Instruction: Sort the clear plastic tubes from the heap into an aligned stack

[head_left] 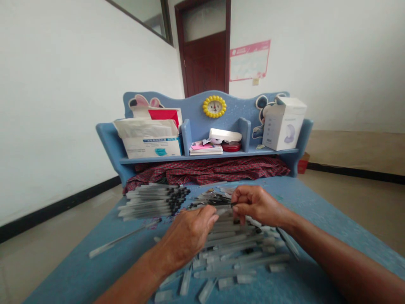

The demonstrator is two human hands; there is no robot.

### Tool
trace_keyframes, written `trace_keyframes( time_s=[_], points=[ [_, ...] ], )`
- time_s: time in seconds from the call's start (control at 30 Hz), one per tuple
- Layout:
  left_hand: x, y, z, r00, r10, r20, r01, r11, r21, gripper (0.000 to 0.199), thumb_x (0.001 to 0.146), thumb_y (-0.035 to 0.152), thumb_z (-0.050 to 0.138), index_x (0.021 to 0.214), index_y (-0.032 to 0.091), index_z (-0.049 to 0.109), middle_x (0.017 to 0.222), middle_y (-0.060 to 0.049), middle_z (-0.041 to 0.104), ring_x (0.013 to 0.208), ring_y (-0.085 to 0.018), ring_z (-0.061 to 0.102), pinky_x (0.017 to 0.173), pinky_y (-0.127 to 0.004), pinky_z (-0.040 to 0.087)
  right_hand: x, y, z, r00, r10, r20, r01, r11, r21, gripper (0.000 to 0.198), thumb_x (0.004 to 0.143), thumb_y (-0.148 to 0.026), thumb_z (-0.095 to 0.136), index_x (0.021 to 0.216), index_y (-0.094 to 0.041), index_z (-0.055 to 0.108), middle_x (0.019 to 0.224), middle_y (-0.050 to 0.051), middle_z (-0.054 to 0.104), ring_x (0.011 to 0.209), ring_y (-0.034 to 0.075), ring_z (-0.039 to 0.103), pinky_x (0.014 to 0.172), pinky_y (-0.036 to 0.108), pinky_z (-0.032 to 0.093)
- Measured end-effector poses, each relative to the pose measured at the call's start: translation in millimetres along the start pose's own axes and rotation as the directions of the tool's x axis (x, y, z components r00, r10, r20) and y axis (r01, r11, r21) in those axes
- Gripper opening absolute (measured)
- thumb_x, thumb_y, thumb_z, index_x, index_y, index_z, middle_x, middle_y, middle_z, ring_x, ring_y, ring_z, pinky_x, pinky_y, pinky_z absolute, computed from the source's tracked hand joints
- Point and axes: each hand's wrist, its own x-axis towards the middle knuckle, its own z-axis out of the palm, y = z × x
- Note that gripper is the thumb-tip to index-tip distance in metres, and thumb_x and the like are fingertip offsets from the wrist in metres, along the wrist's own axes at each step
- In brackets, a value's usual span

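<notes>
Over a pile of pen parts, my left hand (190,234) is closed in a pinch on a translucent pen barrel (223,209). My right hand (255,204) pinches a small black pen part (233,204) at the barrel's right end; the fingertips partly hide it. Below and between the hands lie many loose translucent barrels (230,245) and short frosted caps (226,283). Dark, thin pen pieces (218,196) are heaped just behind the hands. A stack of pens with black ends (152,202) lies to the left. One single pen (123,238) rests apart, in front of that stack.
A blue shelf (209,158) spans the back of the blue table (76,274). It holds a mask box (152,145), papers (205,150), a red round tin (231,146) and a white box (283,126). Checked cloth (205,169) is bunched beneath it.
</notes>
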Motion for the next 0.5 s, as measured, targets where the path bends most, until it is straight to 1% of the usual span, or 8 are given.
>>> trace_keyframes(
  time_s=[0.1,0.17,0.23,0.37,0.43,0.5],
  points=[
    [0.6,-0.5,-1.6,1.0,-0.015,0.011,0.015,1.0,0.001,0.019,0.093,0.021,0.035,0.09,0.017,0.053,0.071,-0.002,0.064,0.064,-0.016,0.063,0.057,-0.025,0.043,2.8,0.8,-3.7,0.996,-0.035,-0.076,0.036,0.999,0.01,0.014,0.073,-0.024,0.061,0.077,-0.017,0.049,0.061,-0.003,0.061,0.041,0.008,0.055,0.04,0.018,0.04],
    [0.4,0.3,-2.0,1.0,-0.018,0.023,0.018,1.0,0.005,0.017,0.093,0.021,0.037,0.088,0.017,0.053,0.071,-0.002,0.064,0.064,-0.016,0.063,0.057,-0.025,0.043,4.0,1.5,-1.7,0.993,-0.047,-0.109,0.049,0.999,0.015,0.015,0.072,-0.024,0.061,0.076,-0.016,0.049,0.06,-0.003,0.061,0.04,0.008,0.054,0.038,0.017,0.037],
    [-0.2,1.6,-1.3,1.0,-0.017,0.025,0.017,1.0,0.009,0.016,0.092,0.021,0.038,0.087,0.018,0.053,0.07,-0.002,0.064,0.063,-0.017,0.063,0.056,-0.025,0.043,4.4,2.5,4.1,0.992,-0.048,-0.117,0.052,0.998,0.039,0.015,0.071,-0.024,0.062,0.076,-0.016,0.05,0.06,-0.004,0.061,0.04,0.007,0.054,0.036,0.016,0.035],
    [-1.5,4.3,2.4,1.0,-0.002,0.023,0.002,1.0,0.01,0.015,0.092,0.021,0.038,0.086,0.018,0.052,0.069,-0.002,0.063,0.062,-0.016,0.062,0.056,-0.025,0.042,3.9,3.7,16.8,0.995,-0.016,-0.103,0.022,0.998,0.055,0.015,0.067,-0.021,0.063,0.074,-0.017,0.051,0.056,-0.005,0.059,0.039,0.008,0.054,0.033,0.015,0.032],
    [-1.5,4.2,2.9,1.0,0.006,0.026,-0.007,1.0,0.01,0.016,0.092,0.02,0.039,0.086,0.017,0.053,0.069,-0.002,0.063,0.063,-0.016,0.062,0.056,-0.024,0.043,3.8,2.6,17.8,0.993,-0.007,-0.114,0.012,0.999,0.043,0.015,0.065,-0.02,0.064,0.073,-0.017,0.052,0.052,-0.006,0.057,0.039,0.008,0.054,0.034,0.015,0.033],
    [-1.0,1.0,0.3,1.0,0.009,0.016,-0.01,1.0,0.012,0.016,0.092,0.021,0.038,0.087,0.017,0.053,0.07,-0.002,0.064,0.064,-0.015,0.063,0.058,-0.023,0.043,4.4,0.4,12.5,0.988,-0.006,-0.156,0.011,0.999,0.034,0.016,0.064,-0.021,0.065,0.072,-0.016,0.053,0.049,-0.006,0.056,0.038,0.008,0.053,0.034,0.015,0.034]
  ],
)
